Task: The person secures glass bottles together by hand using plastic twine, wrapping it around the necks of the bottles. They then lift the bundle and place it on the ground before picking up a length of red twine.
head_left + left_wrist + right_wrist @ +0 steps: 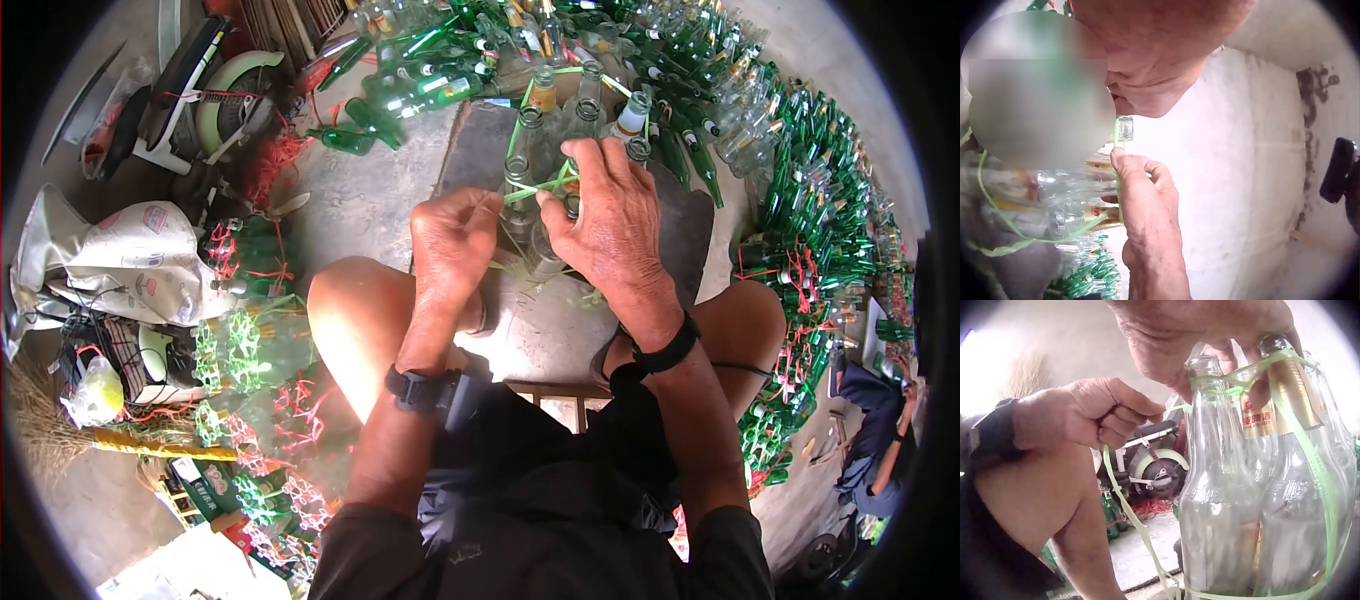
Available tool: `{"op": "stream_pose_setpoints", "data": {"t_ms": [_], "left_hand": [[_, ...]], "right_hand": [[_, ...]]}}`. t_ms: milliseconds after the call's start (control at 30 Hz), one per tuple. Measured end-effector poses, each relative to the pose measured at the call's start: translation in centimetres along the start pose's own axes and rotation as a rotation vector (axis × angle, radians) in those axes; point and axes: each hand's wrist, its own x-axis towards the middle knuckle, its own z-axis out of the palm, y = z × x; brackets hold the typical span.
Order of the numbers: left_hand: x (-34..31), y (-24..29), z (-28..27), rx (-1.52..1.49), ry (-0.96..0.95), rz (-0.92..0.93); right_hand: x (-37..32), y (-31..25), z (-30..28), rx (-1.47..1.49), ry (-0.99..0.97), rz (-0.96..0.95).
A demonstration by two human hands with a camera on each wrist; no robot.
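Note:
Several clear glass bottles [530,130] [1219,506] stand upright in a tight group between the person's knees. Green plastic strap [1319,469] runs round their necks and low round their bodies. The left hand [455,240] [1107,409] pinches a strand of the strap beside the bottles, a loose length hanging below the fist. Over the bottle tops, the right hand [612,215] [1210,331] has its fingers bent down among the necks, touching a gold-labelled bottle [1291,394] and the strap. In the left wrist view the right hand [1154,219] has its thumb at the strap.
Green and clear bottles [830,190] are heaped behind and to the right. Bottle bundles tied in red and green strap [250,350] stand left, near a white sack [140,250] and a scooter [190,110]. Another person [880,440] is at the far right.

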Motion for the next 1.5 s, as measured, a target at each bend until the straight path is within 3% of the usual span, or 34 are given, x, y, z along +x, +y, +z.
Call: {"op": "stream_pose_setpoints", "data": {"t_ms": [333, 567, 633, 767, 833, 867, 933, 1067, 1300, 1500], "left_hand": [[1.4, 1.8, -1.9, 0.264, -0.138, 0.138], [2.8, 2.1, -3.1, 0.276, -0.229, 0.225], [3.4, 3.0, -3.7, 0.354, -0.336, 0.358], [5.0, 5.4, -4.2, 0.452, -0.435, 0.429], [6.4, 6.0, -4.0, 0.58, -0.49, 0.584], [7.0, 6.3, -3.7, 0.579, -0.494, 0.586], [8.1, 6.9, -3.3, 0.678, -0.466, 0.794], [10.1, 7.1, -2.0, 0.758, -0.465, 0.886], [11.8, 3.8, -0.4, 0.699, -0.464, 0.781], [11.1, 2.6, -1.4, 0.55, -0.441, 0.554]], "right_hand": [[0.1, -0.1, 0.6, 0.001, 0.007, 0.029], [0.2, -0.1, 0.8, 0.011, 0.004, 0.073], [0.2, -0.2, 1.0, 0.014, 0.003, 0.084], [0.2, -0.2, 1.0, 0.021, 0.024, 0.08], [0.2, -0.2, 0.9, 0.025, 0.037, 0.072], [0.2, -0.2, 0.9, 0.031, 0.027, 0.074], [0.1, -0.1, 0.8, 0.039, 0.016, 0.082], [0.1, 0.0, 0.8, 0.062, 0.028, 0.057], [0.0, 0.1, 0.6, 0.044, -0.009, 0.068], [0.0, 0.2, 0.7, 0.052, -0.009, 0.069]]}}
